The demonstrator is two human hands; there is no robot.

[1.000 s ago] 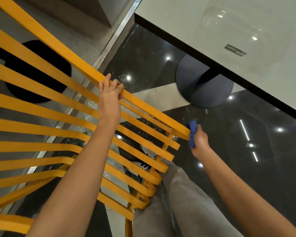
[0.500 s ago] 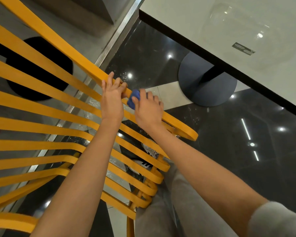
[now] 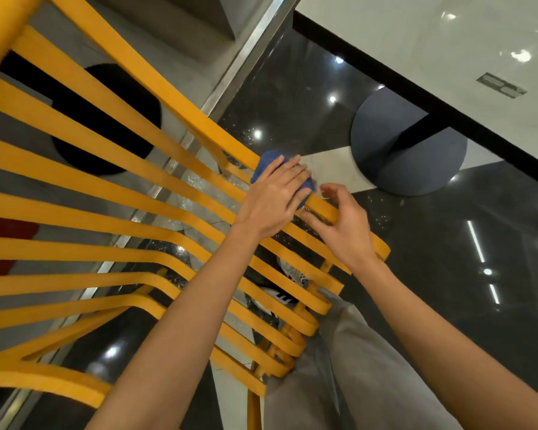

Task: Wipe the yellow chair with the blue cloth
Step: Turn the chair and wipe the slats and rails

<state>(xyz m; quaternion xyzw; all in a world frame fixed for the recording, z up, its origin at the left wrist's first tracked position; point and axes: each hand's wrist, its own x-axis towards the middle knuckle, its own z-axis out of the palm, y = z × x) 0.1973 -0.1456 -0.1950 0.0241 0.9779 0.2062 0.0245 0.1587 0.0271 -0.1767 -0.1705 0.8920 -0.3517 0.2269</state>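
Note:
The yellow slatted chair [image 3: 75, 249] fills the left and middle of the head view, seen from above its backrest. A blue cloth [image 3: 269, 161] lies bunched on the top rail near its right end. My left hand [image 3: 274, 197] lies flat over the cloth with its fingers on it, pressing it against the rail. My right hand [image 3: 347, 228] is just to the right of the cloth, fingers apart and curled, thumb touching the rail, holding nothing.
A white table [image 3: 416, 41] with a dark edge stands at the upper right on a round grey base [image 3: 407, 144]. Glossy black floor lies below. My grey trouser leg [image 3: 354, 367] and a shoe [image 3: 288, 293] are behind the chair's slats.
The blue cloth has passed from my right hand to my left hand. My right hand has let go and drawn back to the right along the rail.

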